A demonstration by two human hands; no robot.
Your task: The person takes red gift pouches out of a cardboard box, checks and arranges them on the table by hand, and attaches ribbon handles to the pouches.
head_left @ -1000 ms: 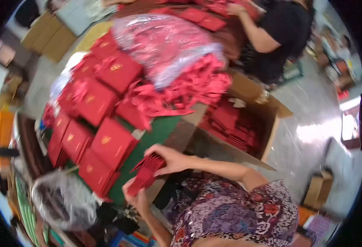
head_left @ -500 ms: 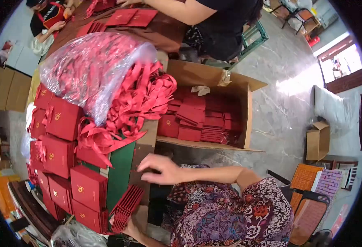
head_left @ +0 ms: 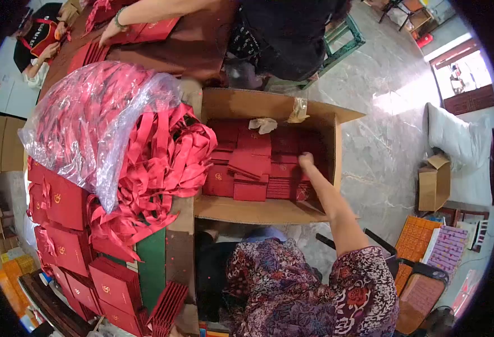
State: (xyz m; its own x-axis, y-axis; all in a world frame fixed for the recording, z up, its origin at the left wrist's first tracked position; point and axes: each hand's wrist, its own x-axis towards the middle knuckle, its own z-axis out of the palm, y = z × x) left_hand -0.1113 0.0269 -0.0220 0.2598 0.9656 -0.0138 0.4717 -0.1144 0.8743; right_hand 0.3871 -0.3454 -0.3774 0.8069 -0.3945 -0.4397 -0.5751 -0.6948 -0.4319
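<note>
My right hand [head_left: 306,161] is inside the open cardboard box [head_left: 269,210], at the red pouches [head_left: 285,170] on its right side. Its fingers look pressed together, and what they hold is too small to tell. At the bottom edge, my left hand [head_left: 175,332] shows only in part, closed at the lower end of a fanned stack of red pouches [head_left: 168,306]. That stack leans beside the green strip of the table [head_left: 151,258]. More red pouches with gold marks [head_left: 109,286] lie in piles to its left.
A clear plastic bag [head_left: 84,123] of red ribbons and a heap of loose ribbons [head_left: 162,151] lie on the table. Across it, a co-worker's hand [head_left: 109,33] is near red pouches; another person works at the top left. A green stool [head_left: 345,45] stands beyond the box.
My right hand has moved from above the table edge, right and forward into the box. My left hand and its stack have shifted slightly lower in view. The co-worker's arm reaches farther left.
</note>
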